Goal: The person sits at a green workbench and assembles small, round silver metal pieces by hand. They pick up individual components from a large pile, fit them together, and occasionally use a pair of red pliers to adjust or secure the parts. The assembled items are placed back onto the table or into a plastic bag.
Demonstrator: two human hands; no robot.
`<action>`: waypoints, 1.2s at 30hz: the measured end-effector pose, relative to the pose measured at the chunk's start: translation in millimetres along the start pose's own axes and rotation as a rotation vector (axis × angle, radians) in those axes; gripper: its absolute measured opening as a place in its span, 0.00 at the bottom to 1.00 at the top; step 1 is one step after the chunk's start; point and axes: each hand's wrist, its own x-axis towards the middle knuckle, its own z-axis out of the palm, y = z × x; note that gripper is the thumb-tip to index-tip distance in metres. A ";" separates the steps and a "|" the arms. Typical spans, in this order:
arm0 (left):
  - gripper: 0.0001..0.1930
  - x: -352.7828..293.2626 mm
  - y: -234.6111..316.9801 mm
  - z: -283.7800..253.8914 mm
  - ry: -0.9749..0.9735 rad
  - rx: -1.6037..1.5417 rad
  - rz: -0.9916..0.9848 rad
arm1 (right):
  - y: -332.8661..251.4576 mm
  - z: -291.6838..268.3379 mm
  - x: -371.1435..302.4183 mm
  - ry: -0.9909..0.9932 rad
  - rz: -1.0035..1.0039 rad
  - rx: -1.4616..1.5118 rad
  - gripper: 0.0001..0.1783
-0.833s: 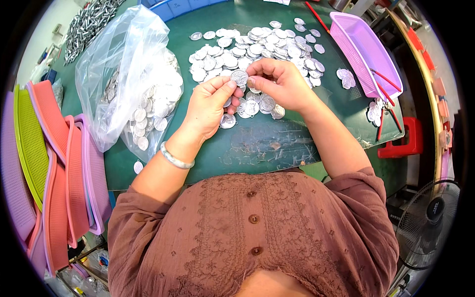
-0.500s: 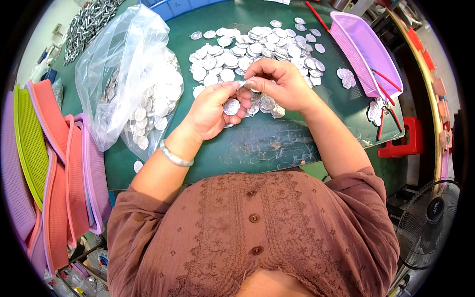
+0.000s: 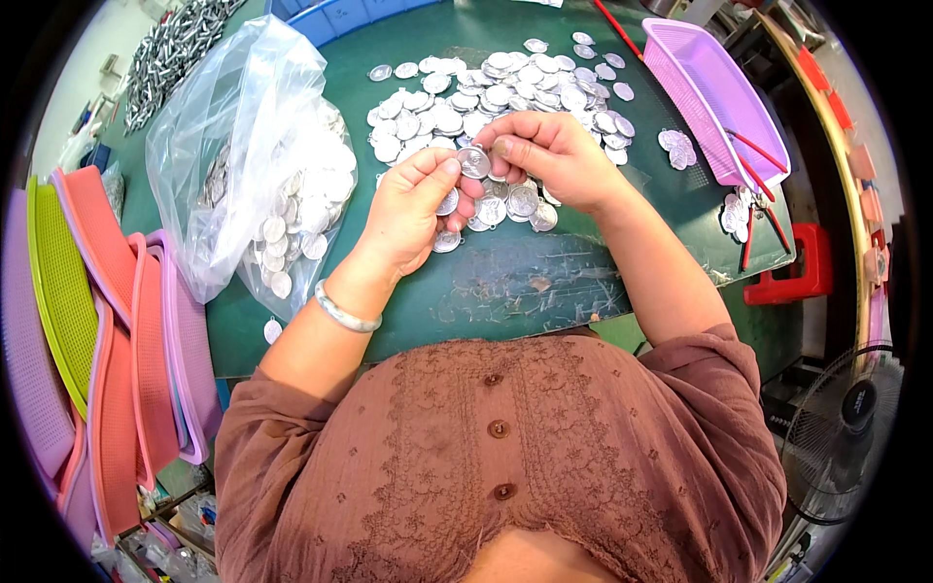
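A round silver medal [image 3: 473,162] is raised between both my hands, its face showing. My left hand [image 3: 410,206] pinches its left edge between thumb and fingers. Another silver disc [image 3: 447,202] rests against that hand's curled fingers. My right hand [image 3: 564,163] has thumb and forefinger closed at the medal's right side, partly hiding that edge. Just beneath the hands lie several loose medals [image 3: 523,201], and beyond them spreads a large heap of the same silver medals [image 3: 496,94] on the green table [image 3: 525,282].
At left stands a clear plastic bag [image 3: 292,194] full of medals, beside stacked plastic baskets [image 3: 107,330]. A purple basket [image 3: 695,87] sits at right, near red-handled pliers [image 3: 758,175]. Dark metal pieces [image 3: 175,58] are piled far left; a blue bin [image 3: 360,17] is behind.
The medal between my fingertips now faces up; before, only a small bit showed there. Both hands shifted slightly, and the disc in my left fingers is more covered.
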 end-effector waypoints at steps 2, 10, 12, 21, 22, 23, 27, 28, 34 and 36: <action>0.07 1.0 0.2 -0.4 0.008 -0.031 -0.005 | 0.9 0.4 -0.4 -0.018 -0.027 -0.008 0.09; 0.07 2.3 -1.3 -2.3 -0.020 -0.118 0.001 | 0.8 2.8 -2.2 -0.022 -0.088 -0.095 0.09; 0.07 2.5 -2.2 -3.1 -0.028 -0.132 0.004 | 0.3 3.5 -2.6 -0.021 -0.119 -0.135 0.08; 0.06 3.8 -3.8 -4.2 -0.059 -0.211 -0.031 | -5.9 11.1 -5.3 0.011 -0.282 -0.299 0.05; 0.06 4.7 -4.2 -5.6 -0.073 -0.226 -0.039 | -6.6 11.6 -5.4 0.004 -0.293 -0.316 0.05; 0.07 5.1 -4.5 -6.4 -0.086 -0.239 -0.046 | -6.3 12.4 -5.6 0.011 -0.308 -0.330 0.05; 0.07 4.7 -4.8 -6.0 -0.066 -0.262 -0.072 | -2.3 14.7 -5.1 0.036 -0.369 -0.388 0.05; 0.07 4.4 -4.1 -4.2 -0.056 -0.262 -0.077 | -1.6 14.9 -4.8 0.041 -0.384 -0.404 0.05; 0.07 5.5 -5.5 -8.9 -0.108 -0.300 -0.087 | -5.7 18.5 -6.3 0.051 -0.403 -0.479 0.05; 0.07 6.1 -5.4 -9.5 -0.117 -0.320 -0.095 | -3.3 21.5 -6.9 0.080 -0.404 -0.446 0.06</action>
